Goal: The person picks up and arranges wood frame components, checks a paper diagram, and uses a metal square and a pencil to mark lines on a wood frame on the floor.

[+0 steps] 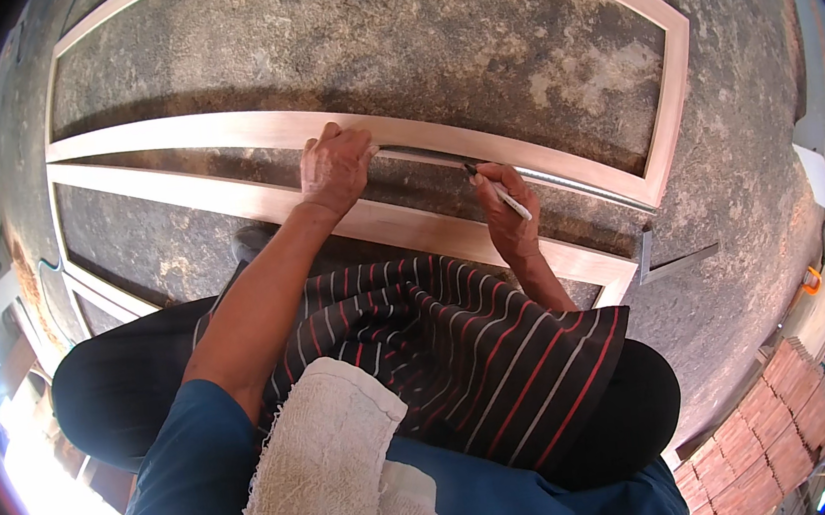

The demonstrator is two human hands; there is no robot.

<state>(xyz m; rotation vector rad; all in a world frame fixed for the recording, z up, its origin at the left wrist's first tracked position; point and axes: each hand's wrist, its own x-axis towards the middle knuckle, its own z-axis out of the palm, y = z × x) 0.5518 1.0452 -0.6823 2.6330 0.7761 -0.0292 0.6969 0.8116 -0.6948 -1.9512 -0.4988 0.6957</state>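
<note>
Two long wooden frames lie on the floor, side by side: the far frame [430, 133] and the near frame [409, 222]. Along the near edge of the far frame's rail runs a thin metal strip [586, 189], seemingly a ruler or straightedge. My left hand [336, 166] pinches at the strip's left end, against the rail. In my right hand [508, 202] is a marker pen [512, 203] with a white barrel, its dark tip close to the strip. A metal try square [677, 261] rests on the floor just right of the near frame's corner.
A striped cloth [459, 343] covers my lap, and a pale towel [328, 462] hangs over my front. Stacked reddish wooden pieces [769, 423] stand at lower right. An orange-handled object [812, 281] lies near the right rim.
</note>
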